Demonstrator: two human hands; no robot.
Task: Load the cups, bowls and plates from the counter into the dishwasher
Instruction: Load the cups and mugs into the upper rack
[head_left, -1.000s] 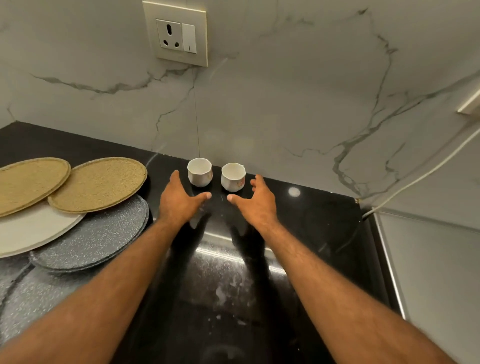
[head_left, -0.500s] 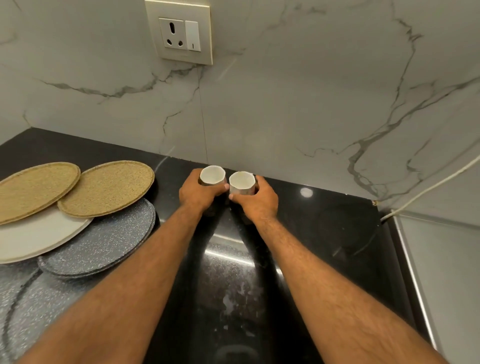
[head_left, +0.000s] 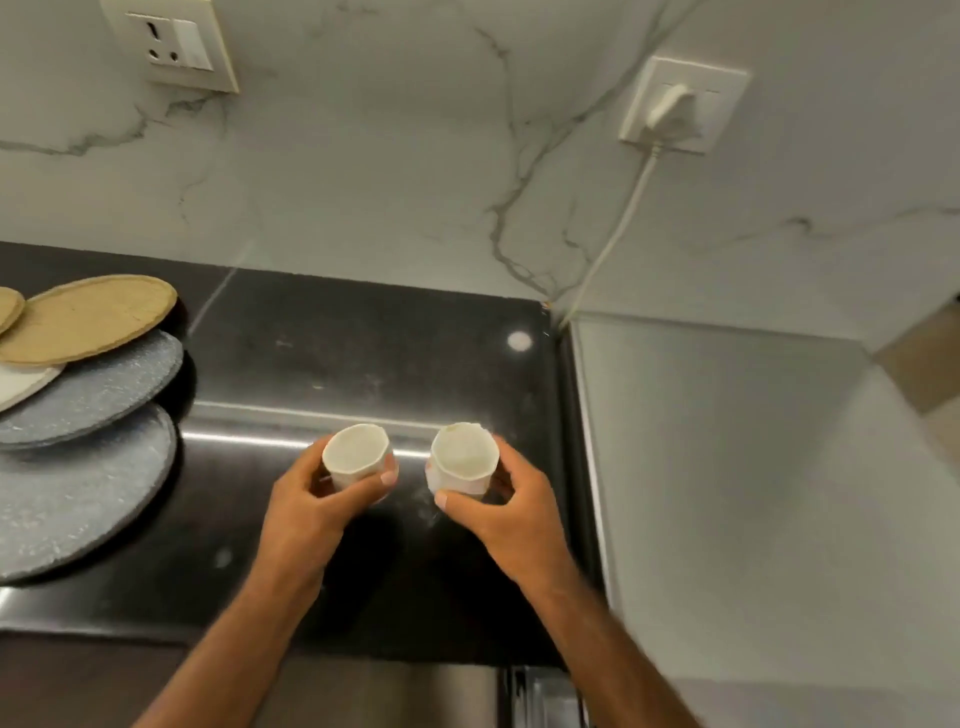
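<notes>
I hold two small white faceted cups above the black counter (head_left: 363, 343). My left hand (head_left: 306, 525) grips the left cup (head_left: 356, 452) around its side. My right hand (head_left: 511, 519) grips the right cup (head_left: 464, 457) the same way. Both cups are upright, their open mouths facing me, a short gap between them. On the counter's left lie overlapping plates: a tan plate (head_left: 88, 325), a speckled grey plate (head_left: 98, 389), a larger grey plate (head_left: 67, 493) and a white plate (head_left: 21, 382) partly hidden underneath.
A marble wall backs the counter, with a socket (head_left: 169, 44) at top left and a plugged-in socket (head_left: 680, 106) whose white cable (head_left: 618, 228) runs down to the counter's corner. A grey appliance surface (head_left: 727, 467) adjoins the counter on the right. A steel front (head_left: 395, 696) shows below the counter edge.
Both hands closed on the cups by the wall, then lifted them and drew them back toward the counter's front edge. The view has shifted right and down.
</notes>
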